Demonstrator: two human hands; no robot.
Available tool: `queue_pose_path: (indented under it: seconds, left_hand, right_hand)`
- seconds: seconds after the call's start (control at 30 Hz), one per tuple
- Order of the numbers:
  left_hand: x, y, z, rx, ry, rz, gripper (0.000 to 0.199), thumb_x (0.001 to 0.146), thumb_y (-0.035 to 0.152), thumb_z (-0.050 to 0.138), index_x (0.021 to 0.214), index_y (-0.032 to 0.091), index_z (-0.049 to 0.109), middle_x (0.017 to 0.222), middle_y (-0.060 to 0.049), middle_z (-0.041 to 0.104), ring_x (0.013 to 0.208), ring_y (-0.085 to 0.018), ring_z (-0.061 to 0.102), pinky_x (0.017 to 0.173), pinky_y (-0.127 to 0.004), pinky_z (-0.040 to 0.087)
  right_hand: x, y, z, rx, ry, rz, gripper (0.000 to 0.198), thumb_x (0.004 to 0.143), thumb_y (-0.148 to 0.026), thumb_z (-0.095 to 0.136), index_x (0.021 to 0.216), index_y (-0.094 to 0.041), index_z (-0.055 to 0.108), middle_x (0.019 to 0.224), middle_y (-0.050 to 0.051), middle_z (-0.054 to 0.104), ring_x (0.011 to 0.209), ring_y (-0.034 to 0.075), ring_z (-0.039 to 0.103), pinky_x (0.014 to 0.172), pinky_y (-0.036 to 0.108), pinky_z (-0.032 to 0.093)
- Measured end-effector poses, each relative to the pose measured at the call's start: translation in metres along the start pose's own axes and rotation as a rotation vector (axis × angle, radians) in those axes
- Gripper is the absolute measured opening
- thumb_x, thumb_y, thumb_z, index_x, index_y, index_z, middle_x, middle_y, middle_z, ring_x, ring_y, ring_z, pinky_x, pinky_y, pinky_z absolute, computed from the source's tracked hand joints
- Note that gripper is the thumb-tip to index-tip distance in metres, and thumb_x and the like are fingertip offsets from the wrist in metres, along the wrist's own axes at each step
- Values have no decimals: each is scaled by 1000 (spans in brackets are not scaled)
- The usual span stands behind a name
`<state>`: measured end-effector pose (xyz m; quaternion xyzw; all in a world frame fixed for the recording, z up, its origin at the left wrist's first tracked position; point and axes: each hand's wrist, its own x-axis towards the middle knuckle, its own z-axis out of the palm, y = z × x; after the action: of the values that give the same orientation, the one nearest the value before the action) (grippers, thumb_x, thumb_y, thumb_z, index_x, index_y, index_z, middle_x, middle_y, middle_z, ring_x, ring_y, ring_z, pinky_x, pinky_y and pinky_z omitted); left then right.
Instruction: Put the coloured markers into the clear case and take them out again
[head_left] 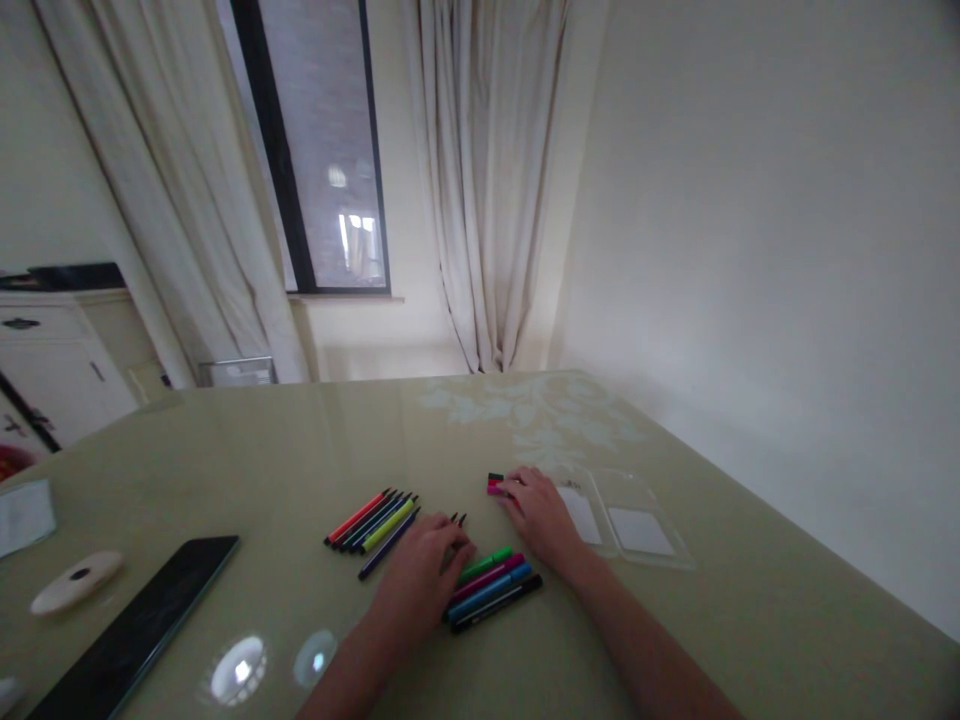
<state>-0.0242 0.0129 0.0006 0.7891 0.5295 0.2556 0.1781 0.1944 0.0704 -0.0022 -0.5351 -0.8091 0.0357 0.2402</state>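
My left hand [431,565] is curled low over the table, with two dark felt-tip pen tips [459,520] showing past its knuckles; the barrels are hidden under it. Left of it lies a row of uncapped felt-tip pens [375,522] in orange, dark and yellow-green, with a dark blue one [388,544] nearest. Capped pens [495,588] in green, magenta, blue and black lie just right of that hand. Farther off, my right hand [536,505] has its bent fingertips on small pen caps [495,484], dark, red and pink, which it partly covers.
An opened clear plastic case [656,515] with white inserts lies beside my right hand. At the left are a black tablet or phone [142,630] and a white oval object [77,582]. The glossy table [300,440] runs along a wall at right; curtains hang behind.
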Motion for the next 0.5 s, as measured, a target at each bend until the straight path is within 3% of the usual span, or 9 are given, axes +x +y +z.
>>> queue_pose_path:
  seconds: [0.17, 0.33, 0.5]
  left_hand:
    - [2, -17, -17, 106, 10, -166, 8, 90, 26, 63, 94, 20, 67, 96, -6, 68, 91, -25, 63, 80, -34, 44]
    - [4, -37, -21, 135, 29, -217, 13, 90, 22, 60, 98, 18, 67, 102, -9, 69, 97, -25, 63, 85, -34, 44]
    - [6, -48, -23, 135, 89, -268, 10, 88, 26, 62, 91, 17, 64, 98, -10, 69, 94, -27, 64, 82, -35, 45]
  right_hand:
    - [1, -6, -1, -74, 13, -14, 10, 96, -24, 64, 93, -21, 73, 105, 9, 69, 104, 27, 60, 90, 38, 45]
    - [2, -7, -1, -72, 1, -12, 10, 95, -26, 67, 89, -21, 74, 107, 9, 71, 105, 27, 61, 91, 39, 44]
    - [1, -7, 2, -66, -20, -8, 13, 96, -26, 67, 88, -20, 76, 114, 10, 71, 110, 28, 60, 94, 40, 43]
